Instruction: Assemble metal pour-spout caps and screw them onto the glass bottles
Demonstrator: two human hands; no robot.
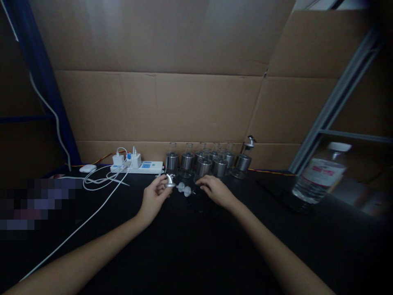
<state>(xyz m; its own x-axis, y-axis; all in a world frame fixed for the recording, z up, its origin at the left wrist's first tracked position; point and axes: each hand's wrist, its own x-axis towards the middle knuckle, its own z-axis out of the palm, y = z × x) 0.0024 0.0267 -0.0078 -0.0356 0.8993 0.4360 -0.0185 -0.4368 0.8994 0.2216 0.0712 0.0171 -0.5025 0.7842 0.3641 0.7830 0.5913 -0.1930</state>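
Observation:
My left hand (155, 196) is closed on a silver pour spout (170, 180), its curved metal head showing above the fingertips. Just right of it, translucent white plastic stoppers (184, 189) lie on the black table. My right hand (216, 189) reaches in past them, palm down, with fingers loosely bent and apart; nothing shows in them. Directly behind that hand stand several glass bottles with metal sleeves (204, 167), upright and uncapped. At the right end of the group, one bottle (243, 162) carries a silver spout with a black lever (251, 141).
A white power strip (150, 166) with chargers and tangled white cables (95, 180) sits at the back left, beside a small white case (87, 168). A large water bottle (321, 174) stands on the right. Cardboard (172, 106) walls the back.

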